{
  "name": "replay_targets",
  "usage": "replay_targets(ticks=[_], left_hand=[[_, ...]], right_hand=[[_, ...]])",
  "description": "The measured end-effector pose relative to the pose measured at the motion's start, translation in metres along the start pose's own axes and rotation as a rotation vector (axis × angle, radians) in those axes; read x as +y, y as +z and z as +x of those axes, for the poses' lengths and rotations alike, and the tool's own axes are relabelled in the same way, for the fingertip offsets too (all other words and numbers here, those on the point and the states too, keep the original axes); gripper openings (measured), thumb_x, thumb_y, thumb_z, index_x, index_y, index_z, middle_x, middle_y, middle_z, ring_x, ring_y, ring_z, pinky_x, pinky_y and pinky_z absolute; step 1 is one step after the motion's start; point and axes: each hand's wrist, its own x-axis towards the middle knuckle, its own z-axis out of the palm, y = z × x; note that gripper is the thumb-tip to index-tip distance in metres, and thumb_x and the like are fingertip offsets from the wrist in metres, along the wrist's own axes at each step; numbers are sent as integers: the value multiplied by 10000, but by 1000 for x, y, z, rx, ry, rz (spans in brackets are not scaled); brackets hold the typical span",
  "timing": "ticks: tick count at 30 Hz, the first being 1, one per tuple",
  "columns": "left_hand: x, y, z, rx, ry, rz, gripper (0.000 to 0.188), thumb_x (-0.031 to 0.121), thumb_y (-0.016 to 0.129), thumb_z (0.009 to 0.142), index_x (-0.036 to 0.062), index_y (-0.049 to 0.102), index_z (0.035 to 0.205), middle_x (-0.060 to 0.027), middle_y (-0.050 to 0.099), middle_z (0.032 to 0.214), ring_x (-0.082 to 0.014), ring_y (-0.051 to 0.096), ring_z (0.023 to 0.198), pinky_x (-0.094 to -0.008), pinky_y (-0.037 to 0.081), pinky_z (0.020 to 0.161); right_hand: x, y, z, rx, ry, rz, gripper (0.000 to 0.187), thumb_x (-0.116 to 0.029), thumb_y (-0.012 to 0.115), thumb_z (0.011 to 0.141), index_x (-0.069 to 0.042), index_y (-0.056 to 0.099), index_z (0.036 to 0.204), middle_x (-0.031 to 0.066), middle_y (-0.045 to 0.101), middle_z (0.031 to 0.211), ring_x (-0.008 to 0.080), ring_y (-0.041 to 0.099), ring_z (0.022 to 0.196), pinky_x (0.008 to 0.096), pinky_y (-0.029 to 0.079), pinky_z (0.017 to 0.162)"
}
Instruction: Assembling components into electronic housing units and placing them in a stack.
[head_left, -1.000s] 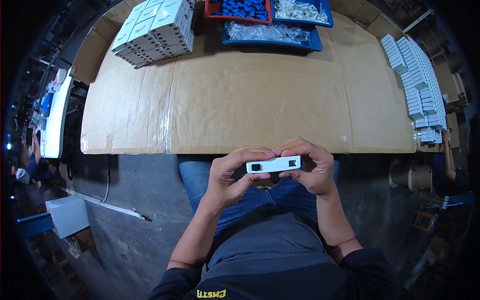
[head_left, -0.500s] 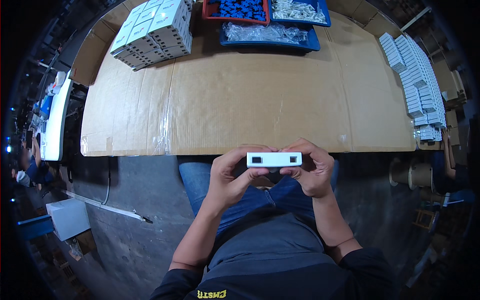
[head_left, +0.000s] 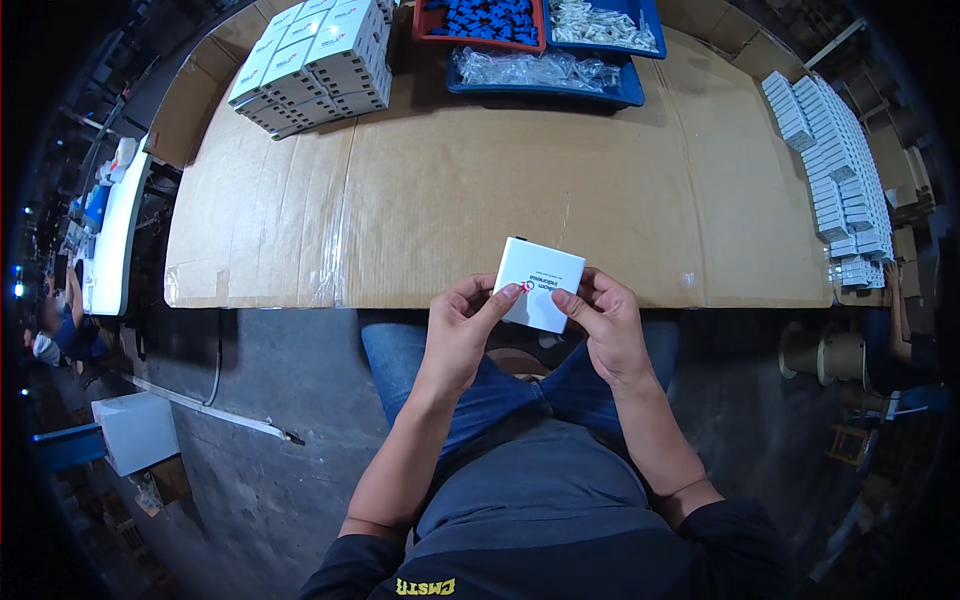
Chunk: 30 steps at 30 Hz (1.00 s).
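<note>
Between my two hands is a flat, square white plastic box [head_left: 541, 270], its broad printed face turned up and slightly askew. Dark print and a red mark show on that face, partly under my thumbs. My left hand [head_left: 466, 322] grips the box's left edge, thumb on top and fingers curled behind. On the right edge, my right hand [head_left: 611, 322] pinches it the same way. The box is held at the near edge of the cardboard-covered table [head_left: 450, 215], above my lap. Its underside is hidden from view.
Similar white boxes form a stack [head_left: 318, 62] at the far left and long rows [head_left: 835, 165] at the right. A red tray [head_left: 480, 42] of blue parts, a blue tray [head_left: 655, 45] of white parts and another blue tray [head_left: 545, 94] with clear pieces stand at the back.
The box has turned from its narrow side with two square openings to its broad printed face. It now sits slightly farther up, over the table edge, with both hands still on it.
</note>
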Motion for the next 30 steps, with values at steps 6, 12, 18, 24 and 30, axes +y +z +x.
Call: replay_targets(ticks=[6, 12, 18, 24, 30], left_hand=[[-15, -11, 13, -69, -47, 19, 360, 256, 678, 1043, -27, 667, 1265, -87, 739, 1114, -142, 681, 1026, -282, 526, 894], [-12, 6, 1, -222, -443, -407, 546, 387, 379, 1125, -35, 533, 1436, -209, 660, 1278, -310, 670, 1100, -453, 560, 995], [-17, -2, -1, -300, -247, -550, 455, 232, 646, 1049, -39, 530, 1395, -153, 685, 1197, -217, 699, 1041, -325, 590, 930], [-8, 33, 21, 33, 204, -82, 445, 58, 803, 926, 10, 508, 1256, -80, 657, 1162, -145, 659, 1043, -293, 548, 921], [-31, 36, 32, -28, 595, 142, 496, 23, 824, 851, 14, 498, 1225, -119, 570, 1189, -211, 606, 1130, -356, 523, 992]], right_hand=[[0, 0, 2, 26, -32, -4, 401, -137, 750, 993, 29, 589, 1320, 89, 755, 1084, 118, 696, 954, 265, 570, 800], [4, -3, -1, -40, -189, 4, 458, -150, 697, 1032, 16, 516, 1419, 104, 706, 1232, 120, 643, 1114, 282, 520, 959], [13, 3, 6, 102, -435, -328, 394, -97, 621, 1062, -11, 549, 1441, 89, 645, 1368, 183, 626, 1236, 306, 496, 1017], [6, -4, -6, 105, -392, -236, 454, -90, 652, 1040, 10, 504, 1458, 98, 629, 1379, 177, 626, 1206, 329, 522, 991], [-15, 26, -7, 77, -421, -421, 991, -277, 928, 797, -6, 352, 1558, 187, 500, 1509, 296, 498, 1423, 436, 496, 1095]])
